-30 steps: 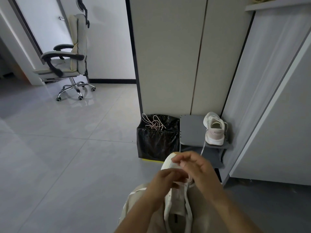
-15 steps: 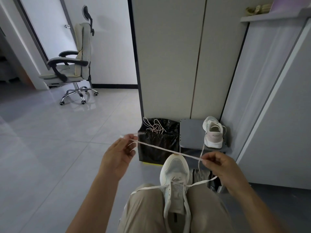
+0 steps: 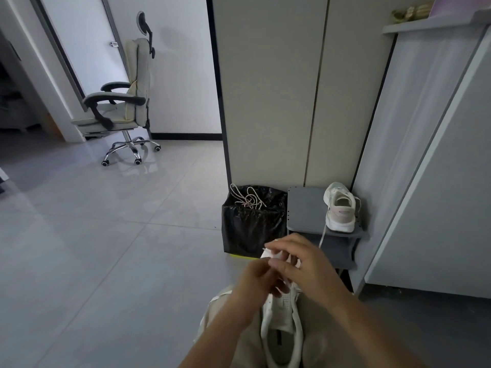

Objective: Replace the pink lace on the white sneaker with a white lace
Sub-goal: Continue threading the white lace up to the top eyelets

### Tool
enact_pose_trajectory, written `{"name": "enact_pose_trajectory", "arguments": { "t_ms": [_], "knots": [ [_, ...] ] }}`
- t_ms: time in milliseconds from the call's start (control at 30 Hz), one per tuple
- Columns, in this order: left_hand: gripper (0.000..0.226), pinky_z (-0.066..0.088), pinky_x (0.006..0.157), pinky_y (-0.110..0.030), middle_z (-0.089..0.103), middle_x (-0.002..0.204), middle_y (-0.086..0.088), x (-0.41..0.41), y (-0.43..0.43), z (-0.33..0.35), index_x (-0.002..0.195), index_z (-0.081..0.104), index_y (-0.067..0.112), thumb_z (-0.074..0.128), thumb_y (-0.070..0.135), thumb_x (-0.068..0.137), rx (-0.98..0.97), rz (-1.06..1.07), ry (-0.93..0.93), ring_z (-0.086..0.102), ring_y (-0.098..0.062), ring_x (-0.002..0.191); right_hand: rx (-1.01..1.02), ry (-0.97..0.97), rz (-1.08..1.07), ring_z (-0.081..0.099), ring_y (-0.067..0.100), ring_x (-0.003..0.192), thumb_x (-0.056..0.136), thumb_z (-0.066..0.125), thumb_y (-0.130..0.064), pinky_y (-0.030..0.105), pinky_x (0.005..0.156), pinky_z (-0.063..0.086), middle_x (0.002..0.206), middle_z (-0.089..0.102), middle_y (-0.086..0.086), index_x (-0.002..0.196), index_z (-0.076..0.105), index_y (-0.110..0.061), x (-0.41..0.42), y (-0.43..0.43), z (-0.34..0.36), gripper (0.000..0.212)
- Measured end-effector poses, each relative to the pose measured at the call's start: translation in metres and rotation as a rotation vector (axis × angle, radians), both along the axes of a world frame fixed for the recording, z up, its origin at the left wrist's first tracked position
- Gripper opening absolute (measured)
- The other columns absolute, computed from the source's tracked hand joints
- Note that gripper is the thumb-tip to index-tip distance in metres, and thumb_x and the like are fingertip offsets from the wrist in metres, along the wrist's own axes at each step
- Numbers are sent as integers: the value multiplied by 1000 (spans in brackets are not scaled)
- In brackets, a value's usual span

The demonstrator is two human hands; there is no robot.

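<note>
The white sneaker (image 3: 282,325) lies on the person's lap between the knees in beige trousers (image 3: 239,349), its toe pointing away and its opening towards the camera; both hands meet over its front part, touching or nearly so; the left hand (image 3: 256,284) comes in from the left with its fingers curled towards the right hand (image 3: 301,265), whose fingers bend down over the toe with something white showing between them; motion blur hides the fingertips, so I cannot tell whether either hand pinches the lace or only hovers at the eyelets; a strip of the white lace (image 3: 219,295) runs across the left knee towards the left wrist; the pink lace (image 3: 248,199) lies in a loose tangle on top of the black bin bag (image 3: 249,229), which stands on the floor against the cabinet (image 3: 271,88); just to the right of the bag a grey stool (image 3: 303,208) carries a second sneaker (image 3: 340,208), heel towards the camera, with a lace end hanging over the stool's front edge; an office chair (image 3: 125,102) stands well apart at the back left, by the doorway.
</note>
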State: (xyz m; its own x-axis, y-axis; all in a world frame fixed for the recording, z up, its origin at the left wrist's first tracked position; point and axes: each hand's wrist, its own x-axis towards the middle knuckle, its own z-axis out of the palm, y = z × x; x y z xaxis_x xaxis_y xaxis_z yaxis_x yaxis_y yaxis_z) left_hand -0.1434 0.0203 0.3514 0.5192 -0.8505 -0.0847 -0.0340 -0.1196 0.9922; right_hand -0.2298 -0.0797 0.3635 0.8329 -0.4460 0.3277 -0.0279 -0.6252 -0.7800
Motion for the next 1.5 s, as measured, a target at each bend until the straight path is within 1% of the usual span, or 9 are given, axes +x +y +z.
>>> {"name": "enact_pose_trajectory", "arguments": {
  "t_ms": [233,400,533,733,867,1033,1133,1267,1500],
  "knots": [
    [23,43,63,-20,56,79,-4,-2,-15,-8,102,58,5,36,2,96,68,-41,-494,48,-6,62,330,128,-165,58,-6,62,87,62,-28,8,60,40,65,65,-15,76,66,-23,2,-18,-5,13],
    [39,37,91,-27,56,114,-32,-17,-25,-32,117,50,-20,35,11,97,271,0,-420,55,-33,107,480,84,-174,61,0,66,82,68,-16,12,63,46,69,69,-8,75,71,-22,3,-16,-15,10],
    [19,40,76,-9,65,91,5,-20,-5,-40,104,64,15,48,15,94,120,-46,-579,53,6,75,621,43,-157,63,6,60,89,58,-10,14,56,47,64,68,0,81,67,-6,-1,-19,-24,12],
    [36,49,63,-14,68,64,12,-7,3,-50,80,62,29,53,-5,88,138,194,-174,62,0,62,944,-33,-222,65,20,76,94,47,-4,24,69,54,79,68,13,88,64,0,-5,-12,-53,19],
    [16,41,61,-2,62,79,15,1,13,-45,93,60,24,55,9,91,181,213,-340,57,10,64,1070,-190,-363,63,21,76,96,43,-8,21,65,55,86,65,17,92,59,0,-13,-26,-62,19],
    [18,24,72,12,63,80,16,-18,19,-49,88,69,18,64,5,76,56,46,-866,43,20,73,783,-185,-389,59,8,64,94,46,-2,13,58,49,76,63,8,89,61,-3,-14,-16,-68,16],
    [17,41,76,-4,58,80,26,-6,15,-50,93,65,27,58,12,88,179,98,-554,54,14,75,416,3,-152,60,4,70,90,54,-4,10,67,46,80,66,-4,87,65,-17,-28,-16,-62,17],
    [28,52,72,-24,67,77,-2,21,4,-51,81,66,12,51,-10,85,140,140,-160,65,-11,72,5,339,111,54,-5,79,85,59,-25,8,67,37,82,58,-24,91,68,-27,-29,-4,-56,11],
    [20,54,70,-26,67,78,-12,29,-1,-41,87,64,-3,46,-11,88,-41,131,128,66,-20,72,-131,596,-151,49,1,87,85,59,-42,15,63,34,95,47,-16,95,47,-30,-9,25,-42,19]
  ]
}}
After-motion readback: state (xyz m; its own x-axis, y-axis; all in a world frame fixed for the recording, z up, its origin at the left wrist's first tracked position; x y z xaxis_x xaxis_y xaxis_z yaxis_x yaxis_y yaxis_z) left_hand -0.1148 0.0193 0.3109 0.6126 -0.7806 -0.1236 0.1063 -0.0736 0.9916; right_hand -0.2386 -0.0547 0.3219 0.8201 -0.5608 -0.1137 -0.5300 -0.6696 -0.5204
